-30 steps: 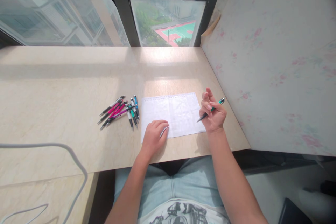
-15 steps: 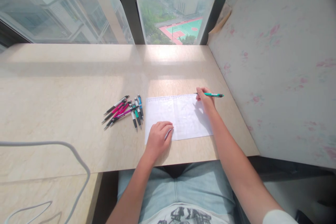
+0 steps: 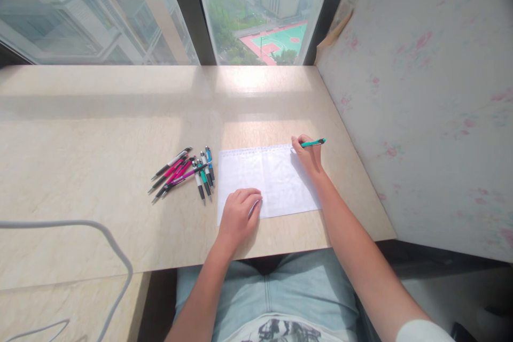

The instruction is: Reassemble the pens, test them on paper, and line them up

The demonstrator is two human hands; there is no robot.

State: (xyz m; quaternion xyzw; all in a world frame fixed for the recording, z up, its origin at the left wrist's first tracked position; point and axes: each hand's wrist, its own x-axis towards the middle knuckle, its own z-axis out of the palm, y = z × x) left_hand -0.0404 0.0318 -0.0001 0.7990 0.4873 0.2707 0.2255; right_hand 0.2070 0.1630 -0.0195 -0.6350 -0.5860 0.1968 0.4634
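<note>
Green pen [image 3: 313, 143] is pinched between the thumb and fingers of the right hand [image 3: 308, 156], at the far right corner of a white sheet of paper [image 3: 280, 184]; its clipped end is pointed to the right, and whether its tip is in contact cannot be told. A row of faint marks is seen along the far edge of the sheet. The left hand [image 3: 239, 215] is laid palm down over the near edge, its fingers pressed close together and its thumb slightly parted. Just beyond the sheet's left edge, a loose pile of pens [image 3: 185, 176] is found, pink, white, blue and green ones included, with a purple one laid across several others. All are carried by a pale surface [image 3: 100, 155], over whose near left part a grey cable [image 3: 60, 223] is looped. The surface is bounded by windows [image 3: 256, 16] at the far side and by a flower-patterned wall [image 3: 436, 96] at right.
</note>
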